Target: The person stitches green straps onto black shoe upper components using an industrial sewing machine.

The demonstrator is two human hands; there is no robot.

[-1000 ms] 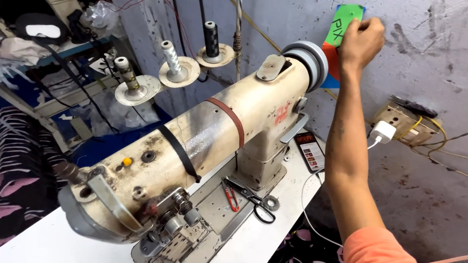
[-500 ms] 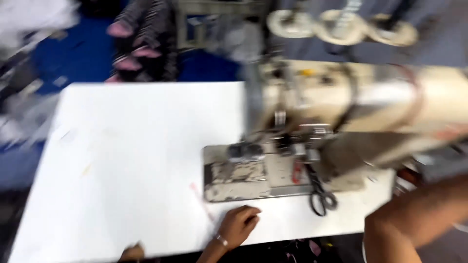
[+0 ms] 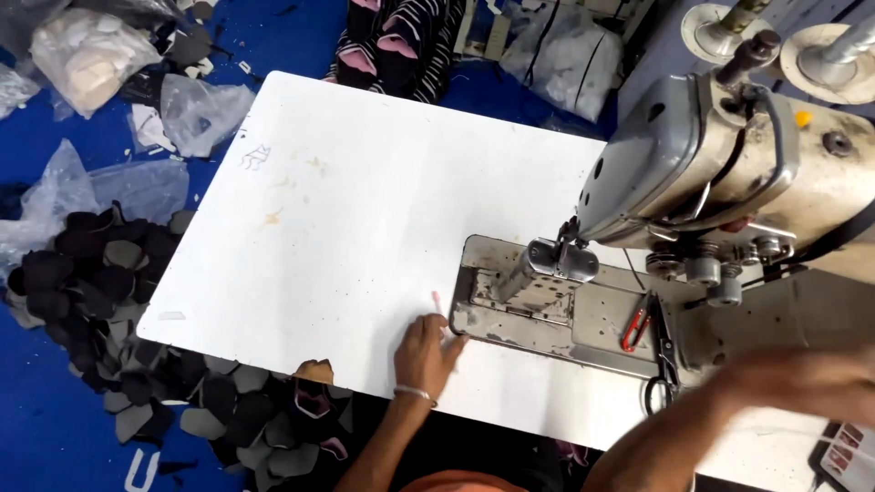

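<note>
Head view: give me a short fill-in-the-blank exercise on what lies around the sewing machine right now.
1. The left hand rests on the ____ tabletop.
2. The black-handled scissors lie on the sewing machine's metal ____.
3. Dark cut fabric pieces are piled on the ____ floor.

Missing words: white; base plate; blue

My white table [image 3: 346,210] stands over a blue floor [image 3: 46,437]. Dark cut pieces [image 3: 100,282] lie heaped on the floor to my left, with clear plastic bags [image 3: 187,109] farther up. Striped fabric [image 3: 401,46], maybe clothing, lies beyond the table's far edge.
</note>
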